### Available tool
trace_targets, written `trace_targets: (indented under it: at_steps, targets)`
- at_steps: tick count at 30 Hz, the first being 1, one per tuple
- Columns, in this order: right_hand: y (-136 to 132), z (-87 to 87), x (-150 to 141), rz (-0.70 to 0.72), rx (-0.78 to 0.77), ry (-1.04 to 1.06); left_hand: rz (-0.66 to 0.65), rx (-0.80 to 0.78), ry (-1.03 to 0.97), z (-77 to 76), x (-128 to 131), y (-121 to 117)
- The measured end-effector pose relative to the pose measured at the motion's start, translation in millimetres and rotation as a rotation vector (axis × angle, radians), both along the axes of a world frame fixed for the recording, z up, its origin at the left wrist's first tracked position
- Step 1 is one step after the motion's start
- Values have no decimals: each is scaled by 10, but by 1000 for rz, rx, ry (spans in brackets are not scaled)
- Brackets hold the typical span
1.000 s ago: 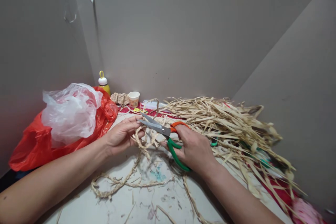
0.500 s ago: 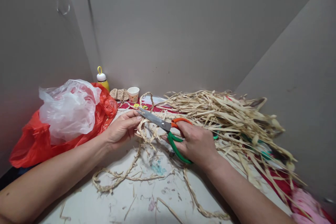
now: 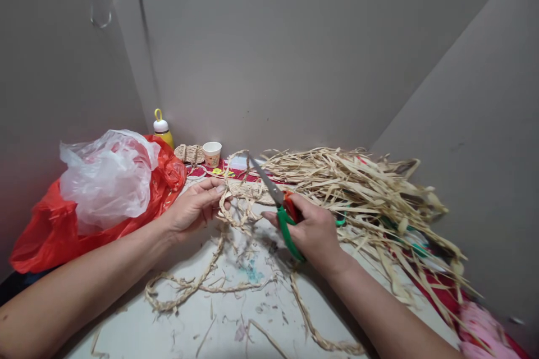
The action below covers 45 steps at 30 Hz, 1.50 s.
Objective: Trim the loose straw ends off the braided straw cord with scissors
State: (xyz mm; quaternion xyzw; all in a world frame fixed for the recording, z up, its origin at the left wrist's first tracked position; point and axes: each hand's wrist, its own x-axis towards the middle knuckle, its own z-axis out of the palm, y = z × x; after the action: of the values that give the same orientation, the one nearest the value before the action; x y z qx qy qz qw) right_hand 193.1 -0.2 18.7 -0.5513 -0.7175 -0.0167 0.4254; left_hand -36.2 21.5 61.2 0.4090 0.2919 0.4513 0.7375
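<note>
Between the thumb and fingers of my left hand is pinched a braided straw rope, loosely looped with frayed ends. Its tail runs down to the table and curls there. My right hand grips scissors with one green and one orange handle. The blades look closed and point up and left, a little to the right of the rope loop and apart from my left fingers. Another length of braided rope lies on the table below my right wrist.
A big heap of dry straw strips covers the right side. Red and white plastic bags lie at the left. Behind stand a yellow bottle, a paper cup and a woven straw piece. Scraps litter the white table.
The scissors have closed and swung away from my left fingertips, their blades tilting more steeply upward. My left hand keeps its pinch on the rope, nearly in place.
</note>
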Motion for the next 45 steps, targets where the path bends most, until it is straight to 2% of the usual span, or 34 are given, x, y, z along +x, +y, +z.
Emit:
trace_targets:
  at_steps: [6,10,12,15,21,28,32,39,41,45]
  targets:
    - [-162,258,-192,187,-246,664,-153,79,105,-66,21,-68]
    - [-262,314,-357,381,-368,866,-209,121,214,-97,115,-228]
    - [-290,317,-409,404,-405,890,-220,104,208,-109,158,-304]
    - [-302,334,-424,355,-418,867,-245,72,200,-116,186,-368]
    - [-303,415,-373,324,-285,936,-293,81,205,-92,181,-395]
    - [-329,519,-338,315,-229,972,-294,144,173,-13,219,-468]
    - [-338,542,-344,351,-189,1019,-302,197,236,44,244,-500]
    - [-329,615,-392,427,-160,1076,-329,363,325,311,213,-537]
    - [-297,699,-390,439,-152,1102,-326,373,325,407,187,-503]
    - [-233,958,-361,464,-150,1144,-369,274,340,609,149,-398]
